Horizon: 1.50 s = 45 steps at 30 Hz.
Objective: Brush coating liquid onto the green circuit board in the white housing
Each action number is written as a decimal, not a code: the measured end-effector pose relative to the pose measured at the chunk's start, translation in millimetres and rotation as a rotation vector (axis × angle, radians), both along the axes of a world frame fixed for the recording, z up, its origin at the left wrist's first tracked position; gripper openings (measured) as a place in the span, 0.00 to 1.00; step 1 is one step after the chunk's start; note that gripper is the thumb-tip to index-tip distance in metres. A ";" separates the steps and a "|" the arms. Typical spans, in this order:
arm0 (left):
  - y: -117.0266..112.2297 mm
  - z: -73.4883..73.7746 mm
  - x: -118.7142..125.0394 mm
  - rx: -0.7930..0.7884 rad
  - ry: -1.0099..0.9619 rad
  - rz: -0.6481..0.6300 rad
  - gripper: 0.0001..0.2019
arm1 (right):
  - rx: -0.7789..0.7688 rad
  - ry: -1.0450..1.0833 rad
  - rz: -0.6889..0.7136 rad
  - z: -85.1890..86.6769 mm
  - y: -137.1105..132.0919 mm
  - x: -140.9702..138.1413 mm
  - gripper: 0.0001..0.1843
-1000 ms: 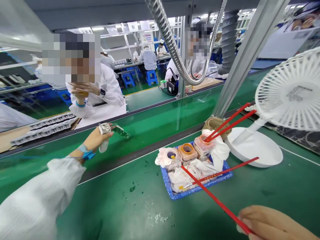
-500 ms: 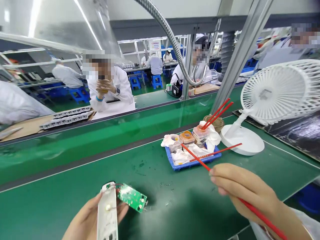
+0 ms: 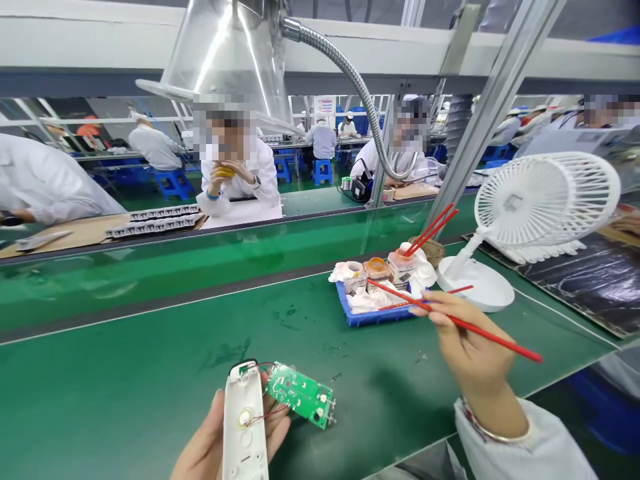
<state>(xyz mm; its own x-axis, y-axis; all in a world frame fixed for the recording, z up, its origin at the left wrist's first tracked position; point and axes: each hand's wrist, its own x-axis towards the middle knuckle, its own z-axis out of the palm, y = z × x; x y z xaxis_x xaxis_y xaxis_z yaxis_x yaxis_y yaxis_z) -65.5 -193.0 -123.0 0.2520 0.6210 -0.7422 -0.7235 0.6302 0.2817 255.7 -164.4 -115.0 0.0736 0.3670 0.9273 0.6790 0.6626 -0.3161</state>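
Observation:
My left hand (image 3: pixel 207 437) is wrapped round a long white plastic housing (image 3: pixel 245 430), open side up. A green circuit board (image 3: pixel 301 393) hangs from it on thin red wires, beside my left fingertips. Inside the housing sits a small round disc (image 3: pixel 245 418) with wires on it. My right hand (image 3: pixel 473 347) pinches a thin red brush (image 3: pixel 480 331), its tip reaching over a blue tray (image 3: pixel 373 319). Small jars, among them one with an orange rim (image 3: pixel 377 268), and crumpled white tissue (image 3: pixel 373 300) fill the tray. Another red stick (image 3: pixel 461 289) lies across it.
A white fan (image 3: pixel 515 200) on a round base stands right of the tray. More red sticks (image 3: pixel 433 230) rise from a jar. Behind a clear panel a co-worker (image 3: pixel 245 173) sits at a bench. A transparent hood (image 3: pixel 230 67) with a flexible metal hose (image 3: pixel 360 87) hangs above.
My right hand has turned, and the brush's handle end now points out to the right, its tip still at the tray. The housing and board appear further right. The camera view has shifted.

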 end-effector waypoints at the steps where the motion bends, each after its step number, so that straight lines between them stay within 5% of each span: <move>1: 0.1 0.1 2.9 -0.011 -0.015 0.005 0.22 | 0.000 0.040 -0.006 -4.3 1.9 -2.0 0.13; 5: 1.8 2.3 16.0 -0.062 -0.032 0.059 0.15 | 0.047 0.098 0.005 -14.1 4.3 -9.4 0.13; 16: -3.0 15.5 39.4 0.034 0.178 0.199 0.19 | 0.015 -0.027 -0.140 -12.0 -11.2 -20.9 0.10; 45: 11.4 21.1 50.3 -0.033 0.131 0.109 0.14 | 0.000 -0.054 -0.036 -22.3 -10.8 -22.7 0.13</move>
<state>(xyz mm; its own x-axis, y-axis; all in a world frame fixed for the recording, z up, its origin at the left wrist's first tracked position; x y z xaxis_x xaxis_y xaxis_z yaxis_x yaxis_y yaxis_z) -15.2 -181.6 -102.0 0.0841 0.6145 -0.7844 -0.7466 0.5602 0.3588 233.0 -175.2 -137.3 0.0370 0.3654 0.9301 0.7184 0.6373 -0.2789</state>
